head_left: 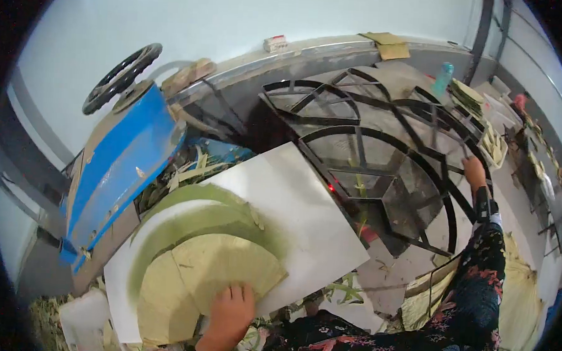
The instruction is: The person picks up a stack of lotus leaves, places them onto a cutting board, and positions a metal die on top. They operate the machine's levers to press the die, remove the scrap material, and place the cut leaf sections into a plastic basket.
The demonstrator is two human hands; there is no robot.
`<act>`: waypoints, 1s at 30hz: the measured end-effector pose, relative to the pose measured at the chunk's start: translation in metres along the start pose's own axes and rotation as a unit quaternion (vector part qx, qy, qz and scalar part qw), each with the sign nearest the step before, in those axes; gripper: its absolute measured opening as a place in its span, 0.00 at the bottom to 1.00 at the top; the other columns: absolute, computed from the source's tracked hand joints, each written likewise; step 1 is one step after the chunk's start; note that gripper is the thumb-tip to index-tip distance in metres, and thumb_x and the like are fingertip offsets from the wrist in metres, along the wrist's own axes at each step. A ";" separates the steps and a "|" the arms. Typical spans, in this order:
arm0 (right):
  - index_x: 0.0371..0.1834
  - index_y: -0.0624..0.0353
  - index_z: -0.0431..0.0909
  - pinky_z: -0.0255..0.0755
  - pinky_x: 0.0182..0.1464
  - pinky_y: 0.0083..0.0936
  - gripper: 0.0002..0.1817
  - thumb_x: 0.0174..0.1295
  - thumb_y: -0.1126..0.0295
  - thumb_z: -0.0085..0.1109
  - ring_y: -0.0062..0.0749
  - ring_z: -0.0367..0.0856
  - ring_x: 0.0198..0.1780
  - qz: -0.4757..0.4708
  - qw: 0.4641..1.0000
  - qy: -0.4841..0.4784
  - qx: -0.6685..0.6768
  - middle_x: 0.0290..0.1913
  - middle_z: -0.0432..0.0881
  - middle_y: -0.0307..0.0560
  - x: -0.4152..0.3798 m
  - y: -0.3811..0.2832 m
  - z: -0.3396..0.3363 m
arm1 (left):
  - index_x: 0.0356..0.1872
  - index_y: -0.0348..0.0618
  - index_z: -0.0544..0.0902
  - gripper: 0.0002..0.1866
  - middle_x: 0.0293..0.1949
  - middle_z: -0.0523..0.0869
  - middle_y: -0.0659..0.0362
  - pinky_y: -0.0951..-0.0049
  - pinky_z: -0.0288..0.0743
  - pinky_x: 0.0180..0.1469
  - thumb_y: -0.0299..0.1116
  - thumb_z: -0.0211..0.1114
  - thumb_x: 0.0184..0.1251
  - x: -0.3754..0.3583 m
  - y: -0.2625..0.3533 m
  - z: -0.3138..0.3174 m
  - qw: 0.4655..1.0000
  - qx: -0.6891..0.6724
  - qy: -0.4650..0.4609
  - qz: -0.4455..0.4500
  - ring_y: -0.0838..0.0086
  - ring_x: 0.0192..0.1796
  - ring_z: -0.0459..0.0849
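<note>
A pale yellow-green fan-shaped piece [208, 269] with fold lines lies on a white board [305, 201] marked with green arcs. My left hand [229, 317] rests at the lower edge of this piece, fingers bent onto its surface; whether they pinch it is hard to tell. To the right, my right hand [474, 171] reaches out to a black metal frame [447, 183] with curved and straight bars, its fingers closed at the frame's outer curved bar.
A blue machine [124, 168] with a black handwheel [122, 77] stands at the left. Green scraps lie around the board. Toward the back right are a turquoise bottle [443, 79] and a white basket [494, 147] of pale pieces. More pale sheets [517, 292] lie at right.
</note>
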State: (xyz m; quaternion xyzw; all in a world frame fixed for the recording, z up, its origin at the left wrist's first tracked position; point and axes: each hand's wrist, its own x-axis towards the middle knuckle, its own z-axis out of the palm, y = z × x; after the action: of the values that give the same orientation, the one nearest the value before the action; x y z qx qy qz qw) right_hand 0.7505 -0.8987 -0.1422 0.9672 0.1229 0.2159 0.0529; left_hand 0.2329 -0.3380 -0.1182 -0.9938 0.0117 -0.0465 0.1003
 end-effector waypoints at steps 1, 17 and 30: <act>0.34 0.63 0.76 0.71 0.44 0.43 0.11 0.62 0.68 0.46 0.53 0.77 0.40 -0.040 0.994 -0.037 -0.097 0.34 0.78 0.57 0.003 0.023 0.014 | 0.37 0.41 0.76 0.12 0.30 0.76 0.54 0.65 0.74 0.30 0.32 0.61 0.51 -0.001 0.005 0.005 0.999 0.042 0.003 -0.015 0.64 0.31 0.76; 0.52 0.63 0.73 0.71 0.47 0.37 0.17 0.62 0.67 0.52 0.44 0.78 0.46 0.086 0.961 -0.225 0.135 0.42 0.80 0.54 0.137 0.159 0.211 | 0.34 0.37 0.76 0.13 0.26 0.75 0.56 0.74 0.71 0.25 0.31 0.58 0.46 0.015 0.014 -0.001 0.997 0.037 0.027 -0.065 0.68 0.29 0.77; 0.56 0.64 0.69 0.67 0.55 0.31 0.17 0.65 0.70 0.50 0.42 0.74 0.54 -0.263 0.884 0.000 0.387 0.53 0.76 0.52 0.073 -0.365 -0.135 | 0.47 0.34 0.73 0.15 0.27 0.81 0.59 0.72 0.72 0.24 0.23 0.55 0.57 -0.083 -0.065 -0.052 0.669 -0.368 0.401 -0.506 0.69 0.24 0.79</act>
State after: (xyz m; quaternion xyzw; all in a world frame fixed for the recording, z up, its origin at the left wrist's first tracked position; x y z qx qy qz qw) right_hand 0.6780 -0.5215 -0.0479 0.8427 0.4468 0.1297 -0.2710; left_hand 0.1464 -0.2817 -0.0614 -0.6888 -0.4382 -0.4764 -0.3265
